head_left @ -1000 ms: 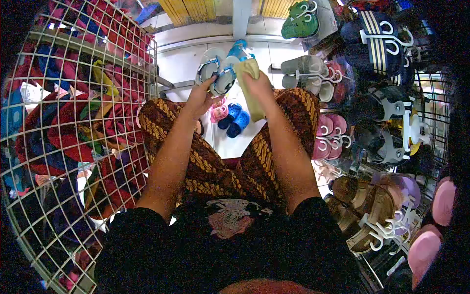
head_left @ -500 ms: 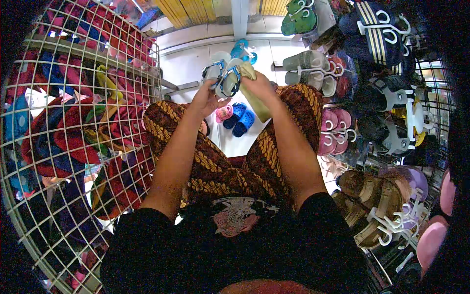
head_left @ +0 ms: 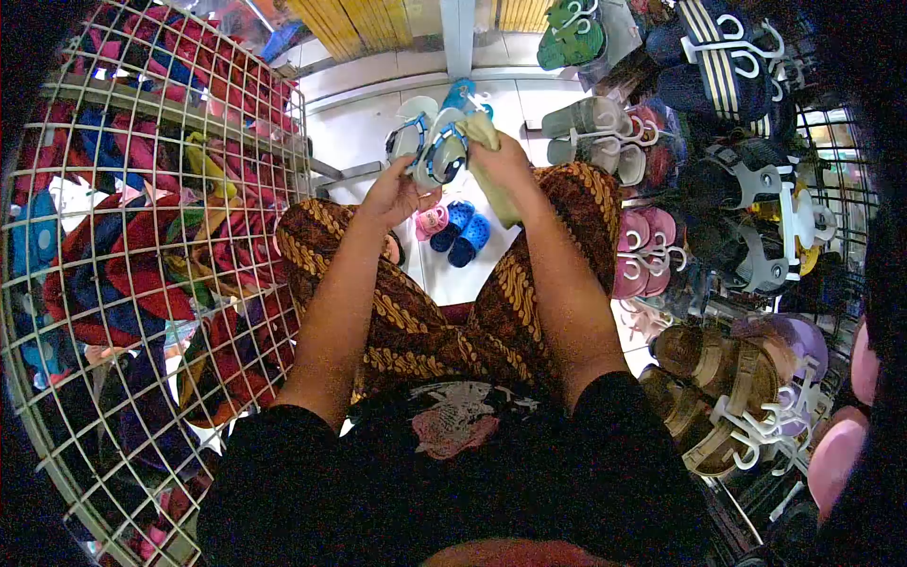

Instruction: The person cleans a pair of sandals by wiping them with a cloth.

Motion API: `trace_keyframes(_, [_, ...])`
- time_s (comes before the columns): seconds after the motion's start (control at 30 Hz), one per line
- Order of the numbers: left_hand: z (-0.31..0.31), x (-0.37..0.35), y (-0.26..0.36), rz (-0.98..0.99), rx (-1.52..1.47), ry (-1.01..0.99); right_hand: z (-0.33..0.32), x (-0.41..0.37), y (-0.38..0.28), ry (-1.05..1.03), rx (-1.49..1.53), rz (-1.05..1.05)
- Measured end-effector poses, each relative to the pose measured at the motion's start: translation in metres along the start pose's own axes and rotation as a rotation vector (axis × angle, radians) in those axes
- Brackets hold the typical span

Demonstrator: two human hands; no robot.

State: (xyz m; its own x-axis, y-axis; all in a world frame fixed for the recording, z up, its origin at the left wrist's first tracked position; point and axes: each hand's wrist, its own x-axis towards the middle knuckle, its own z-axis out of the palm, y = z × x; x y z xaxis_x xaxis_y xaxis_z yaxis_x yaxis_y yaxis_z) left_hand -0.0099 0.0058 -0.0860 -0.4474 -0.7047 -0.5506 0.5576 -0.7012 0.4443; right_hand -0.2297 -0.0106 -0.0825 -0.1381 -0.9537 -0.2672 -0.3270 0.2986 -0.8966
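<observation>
A pair of light grey sandals with blue and black straps point(head_left: 442, 151) is held up in front of my knees. My left hand point(head_left: 392, 194) is closed around the near end of the pair. In my right hand point(head_left: 505, 165) is a pale yellow-green cloth point(head_left: 482, 132), pressed against the right sandal; its lower end hangs down beneath the wrist. Just behind the pair, turquoise footwear point(head_left: 461, 94) on a white hanger is partly covered. On the floor below lie blue clogs point(head_left: 461, 233) and a small pink shoe point(head_left: 432, 221).
A wire grid rack point(head_left: 142, 236) crowded with colourful footwear rises at my left. At my right hang grey slides point(head_left: 586, 118), pink slippers point(head_left: 647, 241), brown sandals point(head_left: 718, 369) and dark striped slides point(head_left: 709, 61). A metal post point(head_left: 459, 42) stands ahead on the white tiles.
The sandals have tilted slightly in my left hand. My right hand has shifted slightly with the cloth, which now lies against the right sandal's straps.
</observation>
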Motion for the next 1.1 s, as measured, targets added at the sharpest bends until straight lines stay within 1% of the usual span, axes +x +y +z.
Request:
trace_keyframes(0.03, [-0.005, 0.002, -0.002, 0.003, -0.022, -0.015, -0.003, -0.006, -0.011, 0.072, -0.057, 0.013])
trace_keyframes(0.07, [-0.012, 0.006, -0.003, 0.005, -0.045, -0.030, 0.000, 0.009, 0.012, 0.144, -0.104, -0.057])
trace_keyframes(0.17, [-0.017, 0.010, 0.001, 0.030, -0.121, -0.035, -0.011, -0.003, -0.018, 0.256, 0.242, 0.163])
trace_keyframes(0.2, [-0.015, 0.010, 0.003, 0.043, -0.149, -0.031, -0.018, -0.007, -0.026, 0.194, 0.312, 0.182])
trace_keyframes(0.3, [-0.010, 0.007, 0.004, 0.138, -0.193, 0.054, -0.011, 0.002, -0.014, -0.174, 0.714, 0.359])
trace_keyframes(0.33, [-0.012, 0.008, 0.004, 0.117, -0.229, -0.013, -0.009, -0.007, -0.022, -0.315, 0.760, 0.333])
trace_keyframes(0.37, [-0.013, 0.010, 0.003, 0.102, -0.191, -0.032, -0.008, -0.020, -0.028, -0.341, 0.686, 0.282])
trace_keyframes(0.43, [-0.010, 0.009, -0.002, 0.069, -0.110, -0.067, 0.002, -0.022, -0.026, -0.498, 0.566, 0.242])
trace_keyframes(0.47, [-0.009, 0.008, -0.004, 0.046, -0.073, -0.034, 0.004, -0.025, -0.024, -0.512, 0.558, 0.189])
trace_keyframes(0.57, [-0.007, 0.004, -0.007, -0.023, 0.038, 0.065, 0.001, -0.021, -0.027, -0.438, 0.496, 0.225])
trace_keyframes(0.6, [-0.008, 0.002, -0.006, 0.003, 0.077, 0.064, -0.005, -0.021, -0.032, -0.493, 0.484, 0.228])
trace_keyframes(0.7, [0.001, 0.004, -0.010, 0.371, 0.377, 0.153, -0.005, -0.032, -0.039, -0.433, 0.254, 0.054])
trace_keyframes(0.73, [0.006, 0.002, -0.014, 0.535, 0.361, 0.154, -0.002, -0.024, -0.030, -0.437, 0.181, 0.045])
trace_keyframes(0.83, [0.009, 0.002, -0.011, 0.593, 0.587, 0.194, 0.002, -0.016, -0.017, -0.428, 0.242, 0.109])
trace_keyframes(0.93, [-0.012, 0.012, -0.009, 0.455, 0.370, 0.036, 0.006, -0.010, -0.010, -0.367, 0.054, -0.006])
trace_keyframes(0.97, [-0.024, 0.016, -0.004, 0.393, 0.214, -0.008, 0.003, -0.011, -0.011, -0.388, 0.007, -0.014])
trace_keyframes(1.0, [-0.039, 0.020, 0.003, 0.329, 0.058, -0.051, -0.004, -0.019, -0.027, -0.409, -0.039, -0.021])
trace_keyframes(1.03, [-0.032, 0.013, 0.010, 0.263, -0.098, -0.093, -0.008, -0.024, -0.034, -0.431, -0.085, -0.028])
trace_keyframes(1.07, [-0.021, 0.011, 0.010, 0.214, 0.053, 0.014, -0.008, -0.023, -0.032, -0.451, -0.135, -0.082])
trace_keyframes(1.1, [-0.018, 0.008, 0.012, 0.265, 0.198, 0.078, -0.007, -0.021, -0.025, -0.473, -0.185, -0.137])
